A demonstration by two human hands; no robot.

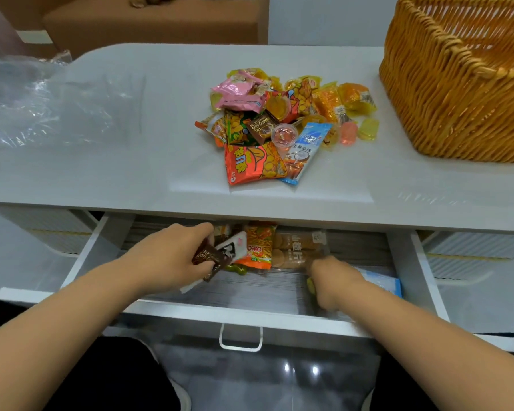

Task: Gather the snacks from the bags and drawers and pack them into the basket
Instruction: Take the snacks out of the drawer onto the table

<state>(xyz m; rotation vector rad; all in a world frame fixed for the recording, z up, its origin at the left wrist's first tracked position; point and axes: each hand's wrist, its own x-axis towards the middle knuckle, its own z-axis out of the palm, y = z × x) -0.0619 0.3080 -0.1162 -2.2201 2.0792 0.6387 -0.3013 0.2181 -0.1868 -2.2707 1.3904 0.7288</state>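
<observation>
Two hands reach into the open drawer. The left hand holds a brown chocolate bar reading "MILK". The right hand is blurry; I cannot tell its grip. More snacks lie piled on the worktop, near the wicker basket.

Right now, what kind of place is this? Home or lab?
Probably a home living room: a low white coffee table with an open drawer, a brown sofa behind it, and a wicker basket beside a pile of snacks.
</observation>
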